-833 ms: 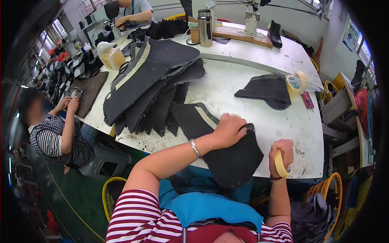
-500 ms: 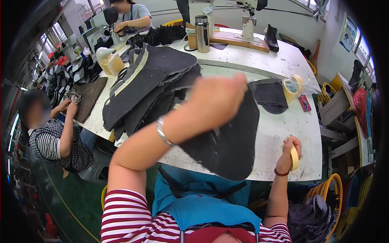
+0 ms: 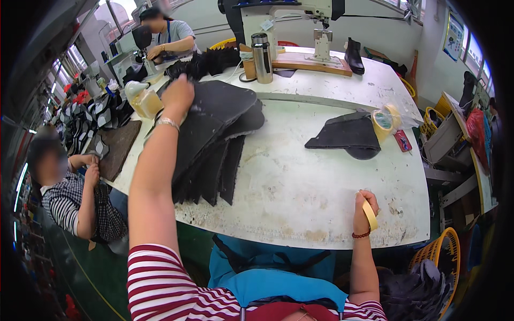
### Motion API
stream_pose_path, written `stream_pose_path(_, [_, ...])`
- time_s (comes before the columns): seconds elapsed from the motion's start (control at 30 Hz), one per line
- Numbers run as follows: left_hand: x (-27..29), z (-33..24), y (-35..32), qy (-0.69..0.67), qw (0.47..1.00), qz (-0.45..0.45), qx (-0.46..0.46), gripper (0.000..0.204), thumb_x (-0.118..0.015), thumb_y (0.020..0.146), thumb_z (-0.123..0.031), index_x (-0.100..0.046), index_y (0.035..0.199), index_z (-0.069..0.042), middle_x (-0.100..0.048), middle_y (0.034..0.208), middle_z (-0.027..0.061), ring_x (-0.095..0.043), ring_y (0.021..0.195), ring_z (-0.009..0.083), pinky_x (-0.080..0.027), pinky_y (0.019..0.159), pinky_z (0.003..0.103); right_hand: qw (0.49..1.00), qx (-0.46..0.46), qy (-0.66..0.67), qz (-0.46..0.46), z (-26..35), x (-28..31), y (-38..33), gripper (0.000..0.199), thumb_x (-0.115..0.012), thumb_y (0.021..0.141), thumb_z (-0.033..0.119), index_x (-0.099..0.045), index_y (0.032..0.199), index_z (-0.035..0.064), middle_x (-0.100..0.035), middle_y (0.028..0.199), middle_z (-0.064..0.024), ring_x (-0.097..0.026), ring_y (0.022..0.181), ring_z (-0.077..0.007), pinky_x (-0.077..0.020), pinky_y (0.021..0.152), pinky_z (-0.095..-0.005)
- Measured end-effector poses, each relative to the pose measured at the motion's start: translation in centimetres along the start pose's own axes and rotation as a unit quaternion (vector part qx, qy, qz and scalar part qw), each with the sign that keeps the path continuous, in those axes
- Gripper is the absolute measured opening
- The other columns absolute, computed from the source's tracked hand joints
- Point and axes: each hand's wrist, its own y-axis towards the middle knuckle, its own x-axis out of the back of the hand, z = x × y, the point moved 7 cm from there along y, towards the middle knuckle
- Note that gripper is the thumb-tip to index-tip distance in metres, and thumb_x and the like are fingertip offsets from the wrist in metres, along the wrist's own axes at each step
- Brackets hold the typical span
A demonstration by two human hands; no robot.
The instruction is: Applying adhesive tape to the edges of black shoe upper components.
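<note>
1. The left hand (image 3: pixel 178 95) rests on top of the stack of dark felt pieces (image 3: pixel 211 136), at about 11 o'clock on the white table (image 3: pixel 316 182). Its fingers curl down onto the top piece; whether they pinch it I cannot tell.
2. The right hand (image 3: pixel 364 209) sits at the table's near edge, about 5 o'clock, fingers closed around a roll of tape (image 3: pixel 370 215).
3. The stack fans out, its lower pieces poking toward the near edge. A press or tug from the stretched left arm could slide the upper pieces off the pile.
4. A plastic glue bottle (image 3: pixel 141 99) stands just beside the stack at 10 o'clock; a sweeping wrist could tip it.
5. The tape roll hangs right at the edge, so a looser grip may drop it to the floor.
6. Far at 2 o'clock, a second dark pile (image 3: pixel 342 136) with another tape roll (image 3: pixel 384 120) lies well apart, out of harm's way.
</note>
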Motion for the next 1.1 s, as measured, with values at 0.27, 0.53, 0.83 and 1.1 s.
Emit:
stream_pose_path(0.27, [0.2,1.5,-0.8,0.007,0.993,-0.118,-0.014,0.030,-0.060,0.089,-0.025,-0.058,0.115,-0.010,-0.067,0.113,0.0181,-0.069,0.099,0.0413,-0.056,0.084,0.053,0.998,0.007,-0.050,0.035,1.1,-0.8,-0.4,0.008,-0.070,0.094,0.011,-0.067,0.094,0.0042,-0.063,0.086,0.0025,-0.053,0.080,-0.0061,-0.0468,0.074,-0.0238])
stream_pose_path(0.53, [4.4,-13.3,-4.3,0.126,0.942,-0.138,-0.279,0.035,-0.071,0.076,-0.020,-0.066,0.110,-0.012,-0.058,0.111,0.0076,-0.054,0.114,0.0279,-0.042,0.092,0.046,0.994,0.035,-0.076,0.076,1.7,-1.5,-0.6,0.006,-0.070,0.091,0.009,-0.067,0.093,0.0041,-0.067,0.085,-0.0035,-0.060,0.078,-0.0114,-0.0504,0.073,-0.0277])
stream_pose_path(0.83, [-5.6,-33.6,-16.3,-0.142,0.847,0.089,-0.505,0.071,-0.076,0.079,-0.031,-0.053,0.144,-0.015,-0.052,0.145,0.0157,-0.050,0.134,0.0315,-0.043,0.107,0.047,0.991,0.049,-0.085,0.086,1.8,-1.8,-0.6,0.005,-0.070,0.090,0.007,-0.067,0.092,0.0034,-0.067,0.087,-0.0049,-0.061,0.080,-0.0124,-0.0508,0.075,-0.0282])
stream_pose_path(1.1, [-15.6,-36.4,-17.4,-0.212,0.872,0.255,-0.361,0.067,-0.069,0.085,-0.026,-0.050,0.148,-0.015,-0.055,0.140,0.0150,-0.058,0.123,0.0319,-0.053,0.096,0.045,0.988,0.047,-0.110,0.093,1.4,-1.7,-0.6,0.005,-0.070,0.090,0.007,-0.066,0.092,0.0035,-0.067,0.088,-0.0063,-0.062,0.081,-0.0145,-0.0513,0.076,-0.0293])
